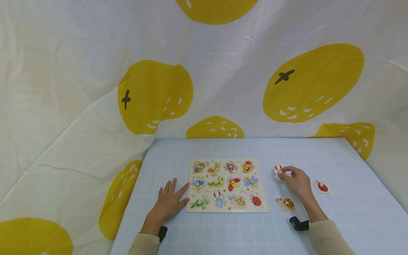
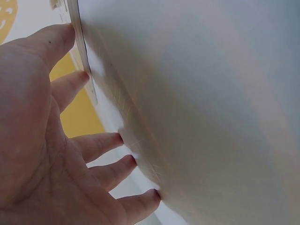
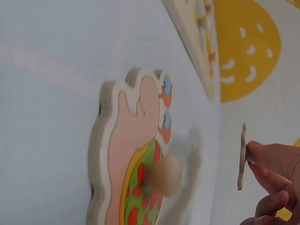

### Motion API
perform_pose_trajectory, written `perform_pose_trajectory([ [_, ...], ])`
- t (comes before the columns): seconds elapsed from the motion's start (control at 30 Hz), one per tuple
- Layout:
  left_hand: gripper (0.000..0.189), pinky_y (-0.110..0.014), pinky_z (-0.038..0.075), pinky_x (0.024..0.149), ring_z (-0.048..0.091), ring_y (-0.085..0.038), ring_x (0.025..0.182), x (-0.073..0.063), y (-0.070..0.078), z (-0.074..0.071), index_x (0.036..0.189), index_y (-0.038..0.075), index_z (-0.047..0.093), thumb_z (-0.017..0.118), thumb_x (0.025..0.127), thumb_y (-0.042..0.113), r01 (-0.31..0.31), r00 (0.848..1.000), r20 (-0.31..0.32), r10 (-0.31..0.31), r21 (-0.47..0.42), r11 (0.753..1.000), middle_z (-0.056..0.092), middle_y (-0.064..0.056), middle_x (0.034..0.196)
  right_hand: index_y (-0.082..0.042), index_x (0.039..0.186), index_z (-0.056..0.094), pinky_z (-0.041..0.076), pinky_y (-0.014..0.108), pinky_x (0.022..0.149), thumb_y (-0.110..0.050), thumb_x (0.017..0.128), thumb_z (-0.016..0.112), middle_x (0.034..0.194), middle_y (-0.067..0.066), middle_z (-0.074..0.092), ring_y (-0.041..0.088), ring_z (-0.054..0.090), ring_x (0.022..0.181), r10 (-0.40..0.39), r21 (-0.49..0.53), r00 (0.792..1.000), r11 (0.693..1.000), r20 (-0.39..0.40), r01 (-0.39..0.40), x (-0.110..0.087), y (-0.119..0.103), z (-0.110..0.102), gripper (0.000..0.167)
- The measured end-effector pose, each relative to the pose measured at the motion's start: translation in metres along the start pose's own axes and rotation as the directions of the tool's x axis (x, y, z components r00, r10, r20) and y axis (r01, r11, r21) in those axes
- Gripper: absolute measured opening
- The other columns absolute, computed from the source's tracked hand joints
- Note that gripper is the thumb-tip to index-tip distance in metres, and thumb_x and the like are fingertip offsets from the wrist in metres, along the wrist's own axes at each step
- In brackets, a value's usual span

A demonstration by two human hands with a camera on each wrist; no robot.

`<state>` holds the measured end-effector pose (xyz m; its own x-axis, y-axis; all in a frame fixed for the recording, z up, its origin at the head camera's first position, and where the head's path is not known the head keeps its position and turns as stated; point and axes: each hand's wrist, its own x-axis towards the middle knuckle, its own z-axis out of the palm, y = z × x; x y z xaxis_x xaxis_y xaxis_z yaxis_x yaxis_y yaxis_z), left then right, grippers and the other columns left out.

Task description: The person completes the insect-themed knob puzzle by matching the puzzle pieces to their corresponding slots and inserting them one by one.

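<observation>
A flat wooden peg puzzle board (image 1: 264, 209) with insect pictures lies on the table. My left hand (image 1: 168, 204) is spread beside it, thumb and index fingertip against the board's left edge (image 2: 83, 44). To the right of the board, my right hand (image 1: 296, 182) pinches a stag beetle puzzle piece (image 1: 277, 170) with red pincers. In the right wrist view this beetle piece (image 3: 242, 161) appears edge-on, raised off the table. Nearer the front lies a snail puzzle piece (image 1: 285, 204), its round wooden knob (image 3: 166, 176) upward. A ladybug puzzle piece (image 1: 321, 187) rests right of the right hand.
A pale blue gridded cloth (image 1: 216, 233) covers the table. Behind and left of it hangs a white curtain (image 1: 223, 92) with large yellow fruit prints. Black straps or mounts (image 1: 299, 224) sit at both wrists.
</observation>
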<state>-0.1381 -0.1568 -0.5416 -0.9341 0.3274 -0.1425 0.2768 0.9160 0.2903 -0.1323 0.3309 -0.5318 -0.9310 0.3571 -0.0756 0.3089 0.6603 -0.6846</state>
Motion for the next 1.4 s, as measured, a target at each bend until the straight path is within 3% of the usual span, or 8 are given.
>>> perform_pose_trajectory([
  [0.2, 0.060, -0.071, 0.013, 0.111, 0.015, -0.048, 0.147, 0.001, -0.002, 0.003, 0.153, 0.032, 0.043, 0.060, 0.098, 0.049, -0.005, 1.000, -0.006, 0.005, 0.005, 1.000, 0.020, -0.023, 0.162, -0.003, 0.115, 0.070, 0.044, 0.063, 0.095, -0.031, 0.094, 0.071, 0.131, 0.029, 0.057, 0.049, 0.050, 0.119, -0.087, 0.010, 0.996, 0.996, 0.008, 0.087, -0.010, -0.017, 0.014, 0.034],
  [0.33, 0.060, -0.071, 0.013, 0.111, 0.016, -0.048, 0.146, 0.001, -0.003, 0.004, 0.153, 0.032, 0.043, 0.060, 0.098, 0.049, -0.010, 1.000, -0.018, 0.010, 0.006, 1.000, 0.021, -0.023, 0.162, -0.004, 0.113, 0.071, 0.048, 0.053, 0.083, -0.029, 0.093, 0.073, 0.116, 0.024, 0.063, 0.041, 0.055, 0.104, -0.148, -0.003, 0.989, 0.989, 0.023, 0.148, -0.016, -0.029, 0.026, 0.032],
  [0.57, 0.060, -0.071, 0.014, 0.111, 0.016, -0.048, 0.146, 0.001, -0.004, 0.004, 0.153, 0.032, 0.044, 0.060, 0.097, 0.049, -0.009, 1.000, -0.018, 0.009, 0.007, 1.000, 0.021, -0.023, 0.161, -0.009, 0.109, 0.073, 0.039, 0.037, 0.069, -0.027, 0.090, 0.076, 0.096, 0.012, 0.058, 0.028, 0.048, 0.088, -0.152, 0.028, 0.985, 0.988, 0.083, 0.151, -0.025, -0.049, 0.050, 0.026],
  [0.87, 0.060, -0.071, 0.013, 0.111, 0.016, -0.048, 0.146, 0.000, -0.002, 0.002, 0.153, 0.031, 0.044, 0.061, 0.098, 0.048, -0.012, 1.000, -0.020, 0.012, -0.004, 1.000, 0.021, -0.024, 0.161, -0.014, 0.097, 0.075, 0.032, 0.030, 0.052, -0.021, 0.086, 0.080, 0.076, 0.004, 0.046, 0.019, 0.041, 0.065, -0.297, 0.072, 0.947, 0.954, 0.123, 0.290, -0.044, -0.073, 0.078, 0.014],
  [1.2, 0.060, -0.071, 0.013, 0.112, 0.016, -0.048, 0.146, 0.000, -0.002, 0.001, 0.153, 0.031, 0.044, 0.060, 0.098, 0.048, -0.007, 1.000, -0.015, 0.007, -0.004, 1.000, 0.021, -0.024, 0.161, -0.019, 0.090, 0.074, 0.029, 0.031, 0.057, -0.018, 0.082, 0.084, 0.073, 0.001, 0.045, 0.018, 0.039, 0.066, -0.342, 0.120, 0.926, 0.938, 0.159, 0.325, -0.056, -0.098, 0.102, 0.012],
  [1.4, 0.060, -0.071, 0.013, 0.112, 0.015, -0.048, 0.147, 0.000, -0.002, 0.002, 0.153, 0.031, 0.043, 0.060, 0.098, 0.049, -0.005, 1.000, -0.009, 0.005, -0.003, 1.000, 0.020, -0.023, 0.162, -0.022, 0.087, 0.074, 0.029, 0.028, 0.052, -0.016, 0.081, 0.084, 0.072, 0.001, 0.046, 0.018, 0.040, 0.064, -0.361, 0.152, 0.915, 0.929, 0.179, 0.336, -0.065, -0.107, 0.111, 0.012],
])
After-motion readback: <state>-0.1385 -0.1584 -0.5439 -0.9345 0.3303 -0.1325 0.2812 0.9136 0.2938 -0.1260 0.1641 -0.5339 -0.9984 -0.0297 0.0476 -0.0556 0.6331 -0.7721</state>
